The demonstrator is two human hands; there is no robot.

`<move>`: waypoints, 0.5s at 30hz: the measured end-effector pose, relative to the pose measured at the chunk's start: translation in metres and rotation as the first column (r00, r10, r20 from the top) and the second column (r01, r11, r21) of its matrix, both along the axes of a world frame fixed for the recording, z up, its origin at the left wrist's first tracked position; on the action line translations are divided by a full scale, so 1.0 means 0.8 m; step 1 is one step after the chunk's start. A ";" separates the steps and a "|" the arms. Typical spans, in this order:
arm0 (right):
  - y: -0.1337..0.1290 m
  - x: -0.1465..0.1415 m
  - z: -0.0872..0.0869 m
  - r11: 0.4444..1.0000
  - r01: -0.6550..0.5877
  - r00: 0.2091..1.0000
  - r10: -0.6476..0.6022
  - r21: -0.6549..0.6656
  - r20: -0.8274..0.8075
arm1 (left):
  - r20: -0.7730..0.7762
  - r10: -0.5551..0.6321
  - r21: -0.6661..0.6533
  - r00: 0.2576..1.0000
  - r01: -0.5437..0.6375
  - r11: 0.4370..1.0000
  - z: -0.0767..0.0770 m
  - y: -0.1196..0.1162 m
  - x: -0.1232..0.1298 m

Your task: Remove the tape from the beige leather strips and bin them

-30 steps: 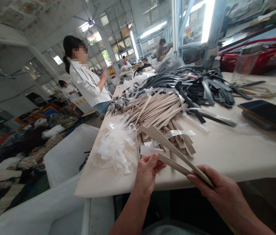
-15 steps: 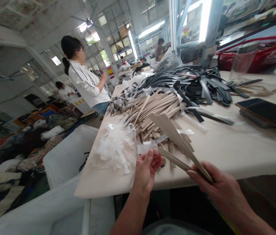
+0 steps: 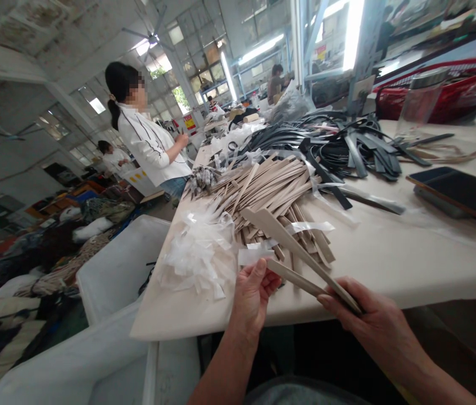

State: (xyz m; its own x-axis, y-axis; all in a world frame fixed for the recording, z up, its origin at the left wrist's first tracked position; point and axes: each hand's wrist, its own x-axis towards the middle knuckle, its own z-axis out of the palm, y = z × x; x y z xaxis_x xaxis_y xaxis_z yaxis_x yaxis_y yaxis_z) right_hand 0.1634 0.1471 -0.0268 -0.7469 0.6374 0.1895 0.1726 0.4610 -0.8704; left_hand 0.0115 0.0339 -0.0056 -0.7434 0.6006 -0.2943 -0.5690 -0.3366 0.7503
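Between the thumb and fingers of my left hand (image 3: 254, 289) is a short translucent white strip (image 3: 255, 257), with its free end pointing left. My right hand (image 3: 366, 315) is closed around beige strap pieces (image 3: 290, 239), which fan apart toward the upper left. The tip of the lower beige strap (image 3: 292, 275) reaches my left fingertips; whether it touches the strip I cannot tell. Beyond my hands lies a pile of beige straps (image 3: 263, 188). Left of it is a heap of translucent white strips (image 3: 198, 253).
Dark straps (image 3: 326, 140) lie tangled at the back of the table (image 3: 410, 253). A phone (image 3: 461, 188) and a clear bottle (image 3: 421, 104) stand right. White bins (image 3: 115, 264) adjoin the left edge. A co-worker in a white jacket (image 3: 147, 140) stands beyond the table's left side.
My right hand has shifted slightly left, bringing the beige straps lower and closer to my left fingers. The left hand still pinches the white strip, almost unmoved.
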 end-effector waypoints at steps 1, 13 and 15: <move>0.000 0.001 0.000 1.000 0.004 1.000 -0.004 0.006 -0.003 | 0.003 -0.004 0.003 1.000 0.004 1.000 0.000 0.000 0.000; 0.008 0.005 -0.006 0.999 0.048 0.997 -0.048 -0.007 -0.063 | 0.005 -0.008 0.018 1.000 0.008 1.000 0.001 -0.001 0.000; 0.008 0.005 -0.006 0.999 0.039 0.997 -0.039 0.001 -0.071 | 0.007 -0.007 0.016 1.000 0.007 1.000 -0.002 -0.001 0.000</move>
